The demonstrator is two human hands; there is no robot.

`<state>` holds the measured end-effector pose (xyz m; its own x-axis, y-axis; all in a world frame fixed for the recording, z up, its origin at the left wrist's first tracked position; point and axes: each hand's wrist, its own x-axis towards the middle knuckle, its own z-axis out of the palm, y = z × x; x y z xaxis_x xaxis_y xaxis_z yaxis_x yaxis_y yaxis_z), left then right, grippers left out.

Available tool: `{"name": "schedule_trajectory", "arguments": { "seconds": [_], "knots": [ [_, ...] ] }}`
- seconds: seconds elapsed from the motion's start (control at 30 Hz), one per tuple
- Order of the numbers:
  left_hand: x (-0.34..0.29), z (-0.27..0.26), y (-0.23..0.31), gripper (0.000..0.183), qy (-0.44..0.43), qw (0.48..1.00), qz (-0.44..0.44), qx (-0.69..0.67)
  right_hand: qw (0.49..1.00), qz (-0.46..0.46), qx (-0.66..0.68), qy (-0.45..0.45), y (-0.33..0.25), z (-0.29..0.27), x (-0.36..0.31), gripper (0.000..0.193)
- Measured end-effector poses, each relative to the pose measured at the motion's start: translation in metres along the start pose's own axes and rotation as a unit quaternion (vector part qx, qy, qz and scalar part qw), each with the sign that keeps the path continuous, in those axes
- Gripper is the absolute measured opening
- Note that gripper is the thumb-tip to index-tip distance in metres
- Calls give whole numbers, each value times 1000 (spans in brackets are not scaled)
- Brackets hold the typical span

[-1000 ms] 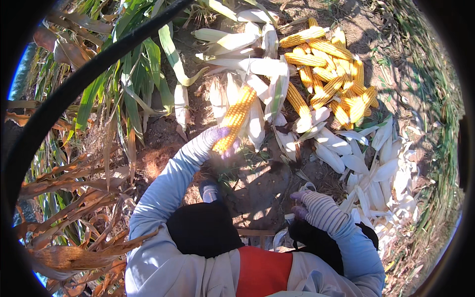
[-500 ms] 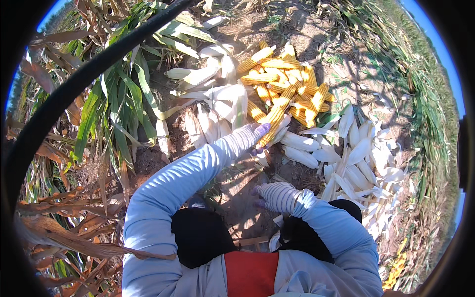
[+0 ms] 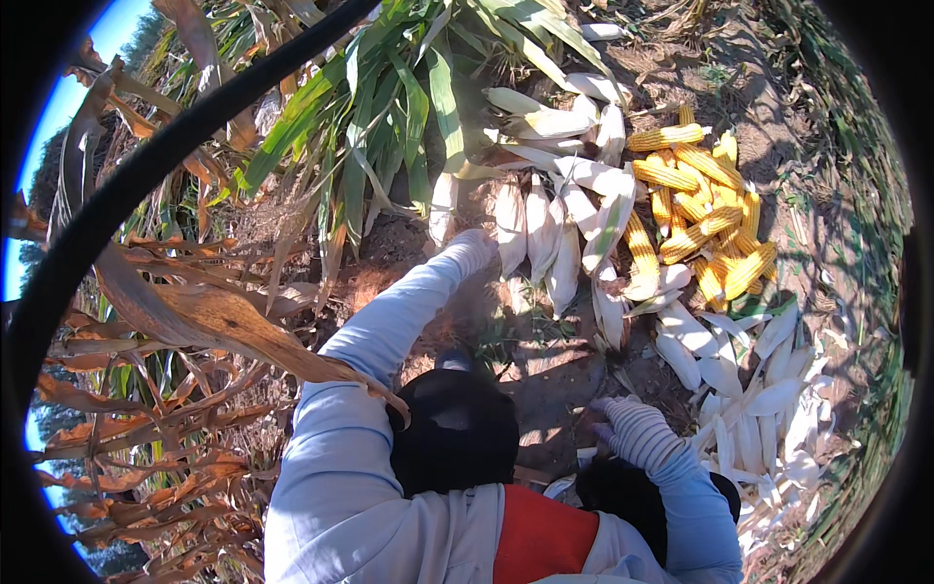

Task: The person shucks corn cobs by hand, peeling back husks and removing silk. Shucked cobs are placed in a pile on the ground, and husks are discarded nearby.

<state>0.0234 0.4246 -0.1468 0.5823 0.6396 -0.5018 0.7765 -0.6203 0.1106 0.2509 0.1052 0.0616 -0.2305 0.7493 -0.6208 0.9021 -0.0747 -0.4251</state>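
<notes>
My left hand, in a pale striped glove, reaches out beside a group of corn ears in pale husks. Its fingers are mostly lost against the husks and ground, so a grip does not show. My right hand, gloved the same way, hovers low in front of my right knee with its fingers apart and nothing seen in them. Bare yellow corn cobs lie heaped beyond the hands, to the right. Loose stripped husks are piled nearer me on the right.
Tall green corn leaves stand at the upper left. Dry brown stalks and leaves fill the left side, and one long dry leaf crosses over my left arm. A black curved strap or bar cuts across the upper left.
The view has swung left. My left hand has let go of a bare yellow cob at the heap and moved left to the husked ears. My right hand stays low near my knee.
</notes>
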Motion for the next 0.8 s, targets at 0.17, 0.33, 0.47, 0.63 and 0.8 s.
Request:
{"name": "schedule_trajectory", "arguments": {
  "seconds": [0.17,0.33,0.47,0.63,0.8],
  "knots": [
    [-4,28,-76,44,-8,936,-309,-170,996,41,71,-44,0,-7,4,35],
    [8,27,-93,40,96,897,-371,-223,993,53,71,-81,-3,-18,16,35],
    [27,38,-95,34,231,755,-377,-484,990,56,84,-100,-1,-17,24,35],
    [59,53,-108,39,128,839,-347,-400,995,37,79,-56,9,-8,23,34],
    [66,58,-135,48,-98,991,-80,-39,995,19,95,-25,15,2,23,35]
  ]
}}
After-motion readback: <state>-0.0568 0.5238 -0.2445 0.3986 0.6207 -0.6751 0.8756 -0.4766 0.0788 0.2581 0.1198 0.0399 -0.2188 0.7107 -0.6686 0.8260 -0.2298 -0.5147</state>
